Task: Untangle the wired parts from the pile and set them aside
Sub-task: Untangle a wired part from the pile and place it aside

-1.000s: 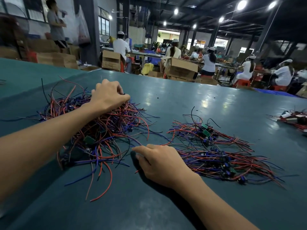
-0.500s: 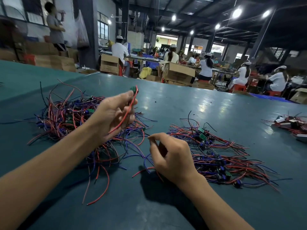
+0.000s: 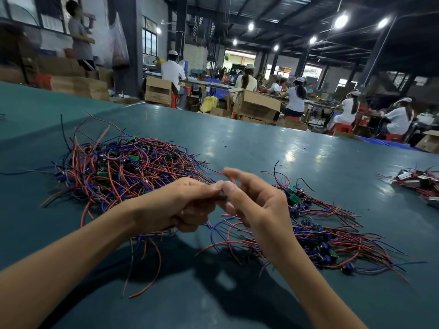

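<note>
A tangled pile of red, blue and black wired parts (image 3: 123, 169) with small green boards lies on the left of the teal table (image 3: 261, 148). A flatter, sorted heap of wired parts (image 3: 332, 236) spreads on the right. Above the gap between them, my left hand (image 3: 175, 207) and my right hand (image 3: 256, 205) meet fingertip to fingertip. Both pinch one wired part (image 3: 231, 180); only a bit of its red wire shows between my fingers, with blue and red wires trailing below. The part's body is hidden by my fingers.
A third small cluster of parts (image 3: 418, 181) sits at the table's far right edge. Beyond the far edge, seated workers in white (image 3: 297, 96) and cardboard boxes (image 3: 256, 105) fill the hall. A person (image 3: 79, 39) stands at the back left.
My left hand lifted a wired part out of the pile and moved right. My right hand rose from the table and came up to meet it, so both now hold the part.
</note>
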